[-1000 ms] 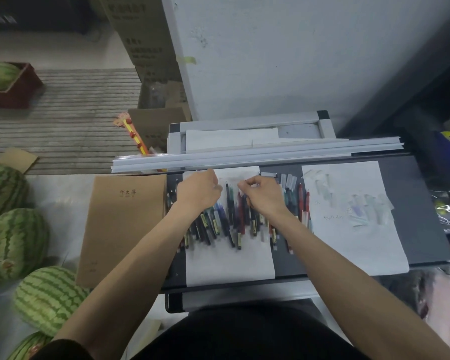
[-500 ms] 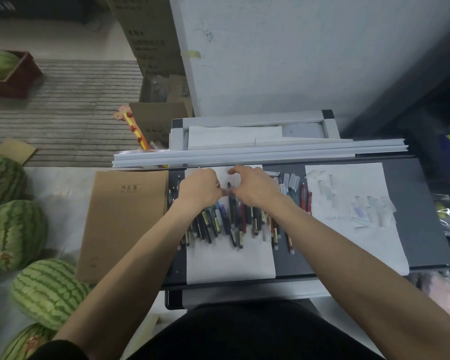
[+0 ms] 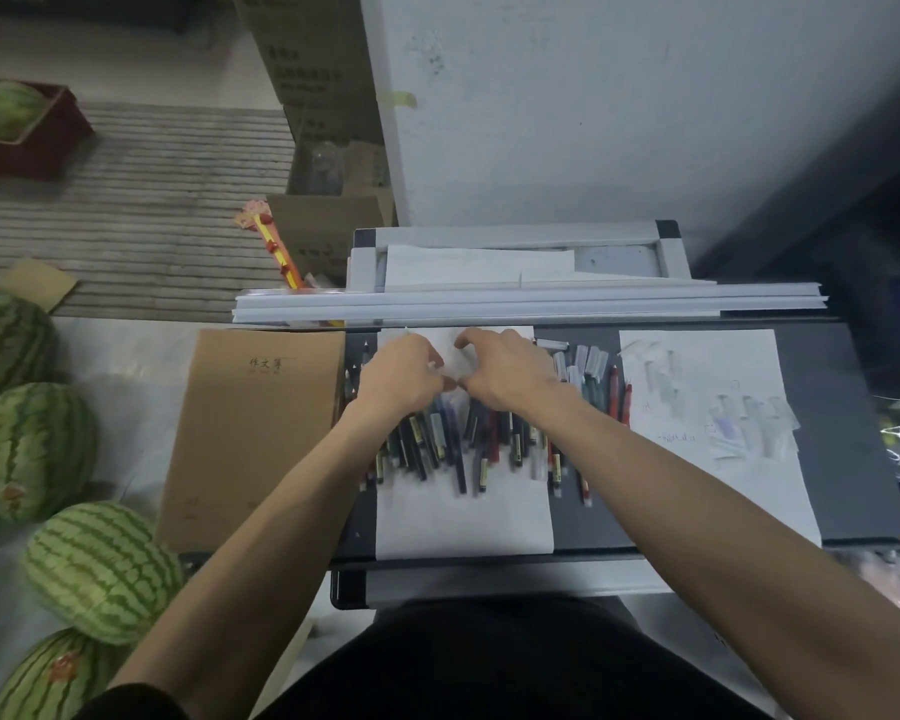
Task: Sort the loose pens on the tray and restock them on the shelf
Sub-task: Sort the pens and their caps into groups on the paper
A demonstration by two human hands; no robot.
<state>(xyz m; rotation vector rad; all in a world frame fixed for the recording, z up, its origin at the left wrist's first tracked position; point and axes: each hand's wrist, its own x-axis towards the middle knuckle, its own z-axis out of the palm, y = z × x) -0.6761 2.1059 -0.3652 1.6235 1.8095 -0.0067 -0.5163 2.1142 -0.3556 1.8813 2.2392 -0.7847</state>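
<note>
A heap of loose pens (image 3: 458, 449), dark, blue and red, lies on a white sheet (image 3: 463, 527) on the dark tray (image 3: 853, 459). My left hand (image 3: 401, 374) and my right hand (image 3: 505, 368) sit side by side over the far ends of the pens. Their fingers are curled down onto the pens and the thumbs nearly meet. The pen tops under both hands are hidden. Two red pens (image 3: 619, 397) and some clear caps (image 3: 583, 361) lie just right of my right hand.
A second sheet (image 3: 697, 485) with clear caps lies on the tray's right half. Long white strips (image 3: 531, 304) run along the tray's far edge, with a white frame (image 3: 515, 236) behind. A brown notebook (image 3: 250, 433) lies left of the tray, and watermelons (image 3: 100, 569) beyond it.
My right hand has moved left across the pens to meet my left hand. Both hands have shifted slightly toward the far ends of the pens.
</note>
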